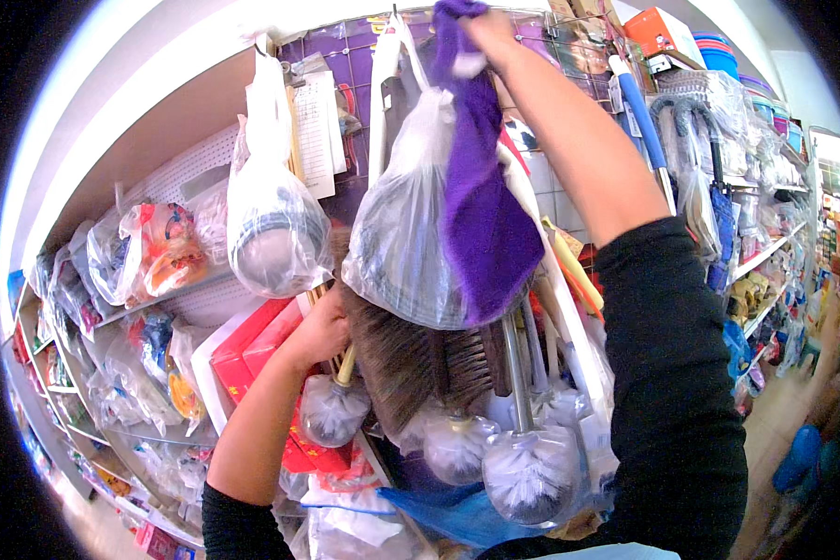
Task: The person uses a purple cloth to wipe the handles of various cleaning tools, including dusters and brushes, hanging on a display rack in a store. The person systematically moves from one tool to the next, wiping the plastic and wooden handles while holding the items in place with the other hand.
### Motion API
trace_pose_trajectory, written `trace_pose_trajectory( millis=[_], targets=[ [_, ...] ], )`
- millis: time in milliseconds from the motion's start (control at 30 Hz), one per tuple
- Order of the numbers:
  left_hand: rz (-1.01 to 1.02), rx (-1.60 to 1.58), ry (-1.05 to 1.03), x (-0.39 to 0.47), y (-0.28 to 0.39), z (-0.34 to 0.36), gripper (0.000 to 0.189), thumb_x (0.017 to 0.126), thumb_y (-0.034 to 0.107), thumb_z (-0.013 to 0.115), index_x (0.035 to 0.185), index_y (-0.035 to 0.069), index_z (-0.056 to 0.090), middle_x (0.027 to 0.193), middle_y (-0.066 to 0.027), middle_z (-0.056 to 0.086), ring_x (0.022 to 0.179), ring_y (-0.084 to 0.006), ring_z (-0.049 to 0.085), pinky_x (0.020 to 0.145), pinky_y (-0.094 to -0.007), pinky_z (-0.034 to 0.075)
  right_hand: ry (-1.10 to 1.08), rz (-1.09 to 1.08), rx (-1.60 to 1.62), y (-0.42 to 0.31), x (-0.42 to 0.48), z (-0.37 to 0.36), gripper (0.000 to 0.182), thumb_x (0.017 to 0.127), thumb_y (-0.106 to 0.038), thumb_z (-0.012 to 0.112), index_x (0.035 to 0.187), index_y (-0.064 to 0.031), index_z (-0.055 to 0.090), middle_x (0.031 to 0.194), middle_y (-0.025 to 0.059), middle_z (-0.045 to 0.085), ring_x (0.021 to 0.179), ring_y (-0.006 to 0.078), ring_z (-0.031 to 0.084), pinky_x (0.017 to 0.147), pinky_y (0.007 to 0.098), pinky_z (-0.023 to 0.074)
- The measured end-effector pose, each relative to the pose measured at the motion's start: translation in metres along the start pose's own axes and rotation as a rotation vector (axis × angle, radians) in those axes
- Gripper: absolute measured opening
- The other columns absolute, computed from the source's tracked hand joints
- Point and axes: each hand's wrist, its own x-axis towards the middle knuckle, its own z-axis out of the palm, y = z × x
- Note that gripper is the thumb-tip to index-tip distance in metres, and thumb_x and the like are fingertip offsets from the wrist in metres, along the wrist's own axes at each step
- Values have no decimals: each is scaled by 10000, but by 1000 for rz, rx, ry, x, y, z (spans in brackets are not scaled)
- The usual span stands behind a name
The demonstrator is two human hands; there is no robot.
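My right hand, raised at the top, grips a purple cloth that hangs down over the side of a clear plastic bag. This bag hangs from the wire grid rack and holds something round and grey. Lower left, my left hand is curled beside the dark bristles of a brush; what its fingers hold is hidden. Several white toilet brushes in clear wrapping, one of them with a metal handle, hang below the bag. Another bagged round item hangs to the left.
Shelves of bagged goods line the left, with a shelf edge. Red boxes stand behind my left forearm. Blue-handled goods and umbrellas hang at the right. An orange box and blue buckets sit high up.
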Motion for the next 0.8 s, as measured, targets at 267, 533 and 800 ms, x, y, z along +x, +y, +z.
trace_pose_trajectory(
  millis=[267,533,800],
  targets=[
    [102,82,38,-4,-9,-1,455,824,77,539,1233,-38,377,1215,-132,478,1142,-225,416,982,-311,299,-197,-363,-438,-14,-39,51,319,766,-226,507,1051,-98,572,1229,84,493,1184,403,357,945,473,360],
    [108,45,19,0,2,1,419,795,27,499,1201,-31,414,1218,-168,454,1167,-268,393,1000,-322,272,-434,-524,-642,-23,-59,-8,219,799,-153,454,900,-7,585,899,259,594,852,369,597,766,458,464],
    [156,229,64,2,-1,6,529,736,-2,456,1252,-37,344,1233,-267,405,1187,-365,369,1013,-372,278,202,-108,-246,0,10,-69,425,668,-274,594,893,86,599,861,240,623,816,346,610,739,389,464]
  ],
)
